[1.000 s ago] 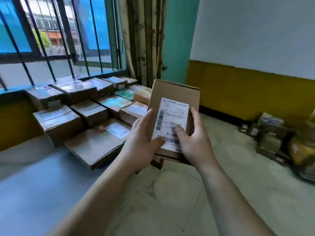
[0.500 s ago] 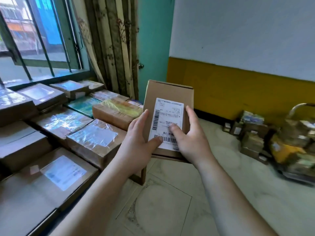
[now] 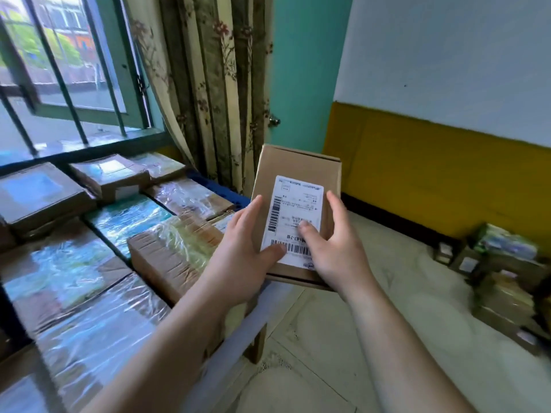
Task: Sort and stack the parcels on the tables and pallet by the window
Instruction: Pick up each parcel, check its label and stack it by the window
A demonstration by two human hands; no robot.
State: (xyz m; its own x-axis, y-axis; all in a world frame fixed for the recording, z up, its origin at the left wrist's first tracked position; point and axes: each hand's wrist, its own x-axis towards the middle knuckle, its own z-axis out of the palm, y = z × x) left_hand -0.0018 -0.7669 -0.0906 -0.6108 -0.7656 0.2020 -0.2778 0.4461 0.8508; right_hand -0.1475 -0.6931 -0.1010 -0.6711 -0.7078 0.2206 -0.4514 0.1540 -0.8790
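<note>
Small brown cardboard parcel w/ white barcode label (image 3: 295, 213) held in air by left hand (image 3: 244, 257) & right hand (image 3: 337, 251), thumbs clamped on label, just beside wrapped parcels on table (image 3: 125, 248) (sorting step, likely reading label). Next: pick matching stack, set flat.

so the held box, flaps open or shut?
Shut: the cardboard box shows closed faces, label intact, gripped by left hand and right hand.
</note>
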